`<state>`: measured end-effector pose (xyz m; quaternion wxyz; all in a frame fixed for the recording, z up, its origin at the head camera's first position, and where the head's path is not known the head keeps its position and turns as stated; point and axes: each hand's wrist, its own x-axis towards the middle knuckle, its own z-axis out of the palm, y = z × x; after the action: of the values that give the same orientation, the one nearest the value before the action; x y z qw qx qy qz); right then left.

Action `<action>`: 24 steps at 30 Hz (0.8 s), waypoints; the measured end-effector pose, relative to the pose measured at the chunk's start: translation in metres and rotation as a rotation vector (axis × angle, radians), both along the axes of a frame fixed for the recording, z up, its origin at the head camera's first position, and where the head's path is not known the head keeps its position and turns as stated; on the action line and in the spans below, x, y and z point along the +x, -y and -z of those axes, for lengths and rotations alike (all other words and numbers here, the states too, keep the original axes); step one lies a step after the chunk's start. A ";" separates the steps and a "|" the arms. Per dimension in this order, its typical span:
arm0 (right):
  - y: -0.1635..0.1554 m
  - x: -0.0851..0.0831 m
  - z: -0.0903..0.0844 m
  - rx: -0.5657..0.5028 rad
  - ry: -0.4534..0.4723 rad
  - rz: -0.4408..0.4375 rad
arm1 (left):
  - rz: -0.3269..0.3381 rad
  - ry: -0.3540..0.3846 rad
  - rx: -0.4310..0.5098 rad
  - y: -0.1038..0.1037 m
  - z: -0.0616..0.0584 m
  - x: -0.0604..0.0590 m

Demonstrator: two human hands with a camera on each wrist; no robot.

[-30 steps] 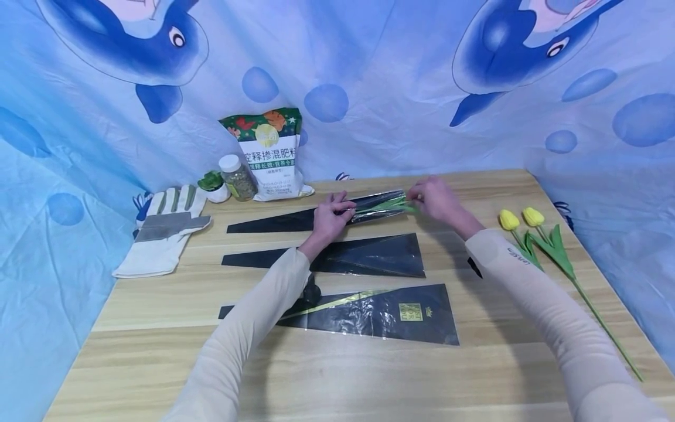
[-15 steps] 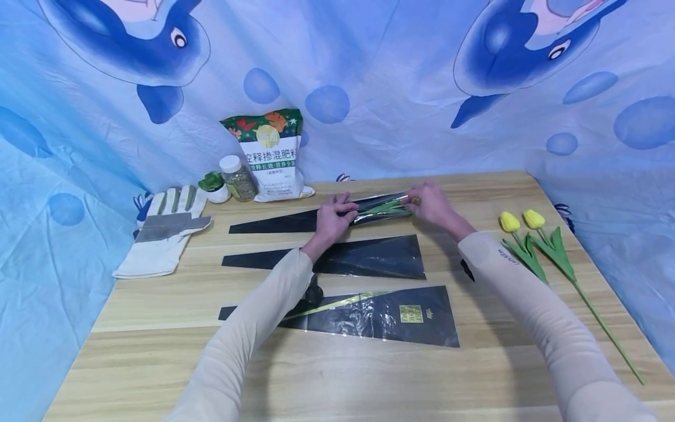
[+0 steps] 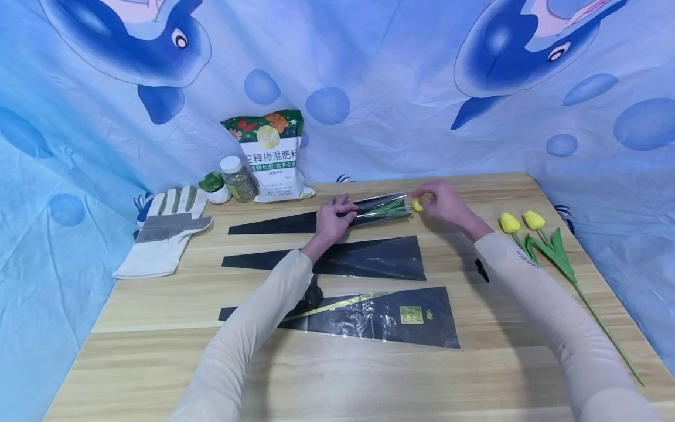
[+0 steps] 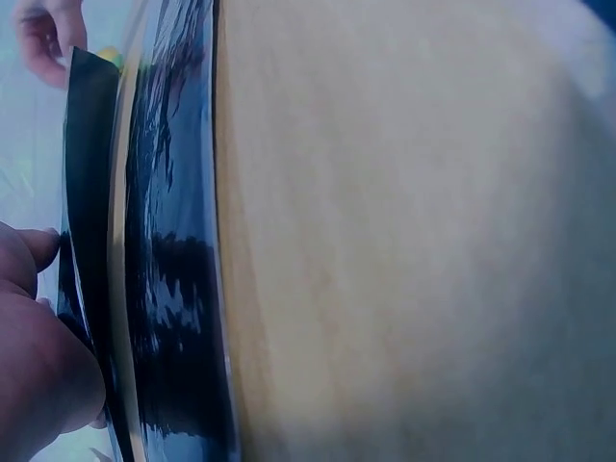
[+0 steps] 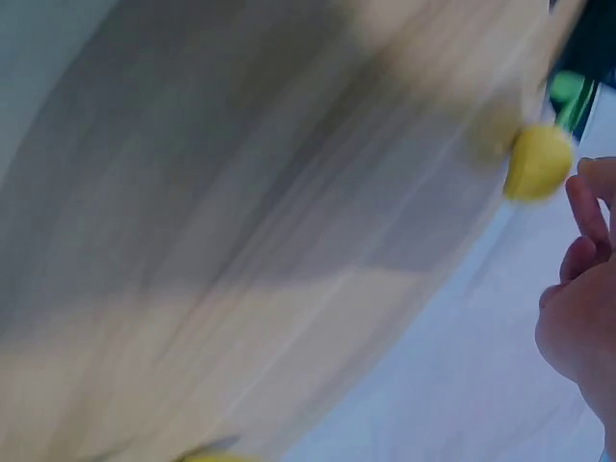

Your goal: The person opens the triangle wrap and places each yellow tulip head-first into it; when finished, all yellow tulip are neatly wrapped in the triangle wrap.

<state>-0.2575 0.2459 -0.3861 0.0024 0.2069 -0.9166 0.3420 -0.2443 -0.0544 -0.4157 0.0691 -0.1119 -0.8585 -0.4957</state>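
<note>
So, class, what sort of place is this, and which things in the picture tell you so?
Probably a makeshift flower-wrapping table at home: black cone sleeves lie on a wooden table, yellow tulips wait beside them, and a fertiliser bag stands against a dolphin-print sheet.

Head cam is looking forward and down over the whole wooden table (image 3: 158, 363), while the left wrist cam is sitting super close along the black sleeve (image 4: 173, 289) and the right wrist cam is hovering blurry by the yellow tulip bud (image 5: 537, 162), both also showing in the head view.
</note>
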 end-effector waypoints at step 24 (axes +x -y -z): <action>-0.019 0.003 0.004 0.035 0.042 0.061 | -0.014 0.043 0.037 -0.003 -0.002 0.001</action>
<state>-0.2541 0.2654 -0.3902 -0.0100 0.1715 -0.9283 0.3298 -0.2432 -0.0510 -0.4133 0.0559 -0.0939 -0.8511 -0.5135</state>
